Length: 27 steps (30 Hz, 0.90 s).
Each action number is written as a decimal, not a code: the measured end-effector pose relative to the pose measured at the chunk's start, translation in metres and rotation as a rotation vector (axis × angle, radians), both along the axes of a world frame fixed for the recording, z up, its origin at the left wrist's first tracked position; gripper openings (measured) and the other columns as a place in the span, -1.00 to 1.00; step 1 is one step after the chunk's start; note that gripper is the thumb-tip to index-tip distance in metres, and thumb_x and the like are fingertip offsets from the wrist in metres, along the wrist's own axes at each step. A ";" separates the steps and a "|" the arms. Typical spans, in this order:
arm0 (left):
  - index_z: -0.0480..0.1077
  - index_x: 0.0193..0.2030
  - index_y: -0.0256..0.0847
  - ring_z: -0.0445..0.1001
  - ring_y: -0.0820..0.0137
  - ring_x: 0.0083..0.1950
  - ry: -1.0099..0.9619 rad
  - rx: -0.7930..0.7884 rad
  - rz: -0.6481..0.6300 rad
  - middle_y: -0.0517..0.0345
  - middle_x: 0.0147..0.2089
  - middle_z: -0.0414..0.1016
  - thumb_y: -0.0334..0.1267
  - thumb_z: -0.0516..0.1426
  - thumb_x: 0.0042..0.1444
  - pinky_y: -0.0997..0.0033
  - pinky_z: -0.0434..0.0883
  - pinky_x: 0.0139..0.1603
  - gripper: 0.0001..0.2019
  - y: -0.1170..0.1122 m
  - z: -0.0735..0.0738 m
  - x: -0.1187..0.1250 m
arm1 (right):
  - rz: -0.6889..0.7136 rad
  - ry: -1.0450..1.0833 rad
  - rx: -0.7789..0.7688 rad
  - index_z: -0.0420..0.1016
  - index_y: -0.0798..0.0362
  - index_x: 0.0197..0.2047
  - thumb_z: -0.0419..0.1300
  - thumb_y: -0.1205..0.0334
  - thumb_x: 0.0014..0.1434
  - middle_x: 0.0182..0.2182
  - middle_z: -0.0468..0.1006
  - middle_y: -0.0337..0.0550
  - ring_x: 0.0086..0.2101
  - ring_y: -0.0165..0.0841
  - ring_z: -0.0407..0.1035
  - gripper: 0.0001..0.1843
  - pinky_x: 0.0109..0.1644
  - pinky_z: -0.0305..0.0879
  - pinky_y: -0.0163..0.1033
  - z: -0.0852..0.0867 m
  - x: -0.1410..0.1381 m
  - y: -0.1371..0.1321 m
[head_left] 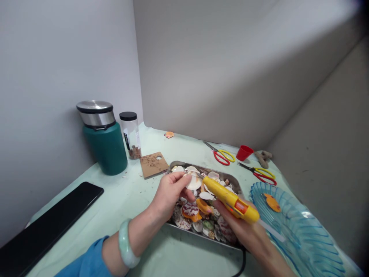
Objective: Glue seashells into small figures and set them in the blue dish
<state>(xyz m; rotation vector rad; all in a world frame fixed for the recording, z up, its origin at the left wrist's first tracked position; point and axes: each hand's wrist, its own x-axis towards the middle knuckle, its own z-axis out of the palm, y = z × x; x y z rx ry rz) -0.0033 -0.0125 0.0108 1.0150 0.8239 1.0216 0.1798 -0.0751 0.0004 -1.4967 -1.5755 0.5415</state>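
Observation:
My left hand (170,192) is closed in a pinch on a pale scallop shell (193,182), held over a metal tray (184,231) filled with several coloured shells. My right hand (245,231) is wrapped round a yellow glue gun (230,200). The gun's nozzle points left and touches or nearly touches the held shell. A clear glue stick sticks out of the gun's back end, and its black cord drops off the table's front edge.
A blue ribbed glass dish (302,231) with an orange shell in it lies at right. Two pairs of red-and-yellow scissors (221,156), a red cup (244,152), a cardboard piece (153,164), a green canister (103,138), a jar (130,134) and a black tablet (46,227) surround the tray.

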 end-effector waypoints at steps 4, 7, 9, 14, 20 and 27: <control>0.32 -0.42 -0.27 0.37 0.51 -0.62 0.015 -0.029 -0.046 0.18 -0.67 0.42 -0.09 0.15 0.09 0.59 0.29 -0.50 -0.73 -0.002 0.001 0.000 | 0.026 -0.005 0.007 0.44 -0.04 -0.41 0.17 -0.04 0.12 -0.55 0.47 -0.28 -0.52 -0.32 0.33 -0.75 -0.44 0.30 -0.25 0.001 0.000 0.000; 0.32 -0.44 -0.27 0.37 0.52 -0.63 0.012 -0.032 -0.056 0.18 -0.68 0.42 -0.08 0.16 0.09 0.60 0.29 -0.50 -0.73 -0.004 0.002 0.000 | 0.031 -0.012 0.001 0.43 -0.04 -0.42 0.16 -0.05 0.12 -0.56 0.43 -0.29 -0.54 -0.34 0.30 -0.73 -0.44 0.30 -0.25 0.000 0.001 0.001; 0.34 -0.44 -0.27 0.37 0.52 -0.64 0.008 -0.025 -0.070 0.19 -0.69 0.42 -0.09 0.15 0.10 0.60 0.28 -0.51 -0.73 -0.004 0.001 0.000 | 0.053 -0.024 0.005 0.43 -0.03 -0.43 0.16 -0.05 0.13 -0.56 0.43 -0.27 -0.54 -0.34 0.29 -0.72 -0.46 0.28 -0.26 -0.001 0.002 0.001; 0.37 -0.41 -0.28 0.36 0.51 -0.64 0.042 -0.017 -0.087 0.20 -0.70 0.41 -0.10 0.13 0.11 0.59 0.28 -0.52 -0.74 -0.003 0.000 0.002 | 0.081 -0.046 0.008 0.43 0.00 -0.42 0.15 -0.05 0.15 -0.51 0.46 -0.20 -0.47 -0.31 0.34 -0.70 -0.47 0.26 -0.27 -0.005 0.003 0.002; 0.37 -0.45 -0.27 0.36 0.49 -0.64 0.147 0.029 -0.071 0.17 -0.70 0.43 -0.08 0.12 0.10 0.58 0.29 -0.51 -0.73 -0.005 0.001 0.003 | 0.107 -0.076 -0.018 0.37 0.00 -0.46 0.15 -0.02 0.17 -0.56 0.39 -0.26 -0.53 -0.36 0.29 -0.70 -0.47 0.24 -0.29 -0.001 0.002 0.002; 0.38 -0.42 -0.28 0.36 0.50 -0.64 0.105 0.004 -0.033 0.17 -0.70 0.43 -0.05 0.14 0.08 0.58 0.27 -0.51 -0.71 -0.004 0.000 0.002 | 0.090 -0.073 0.028 0.39 0.00 -0.42 0.15 -0.03 0.16 -0.55 0.40 -0.26 -0.51 -0.36 0.30 -0.72 -0.47 0.27 -0.28 -0.005 0.003 0.003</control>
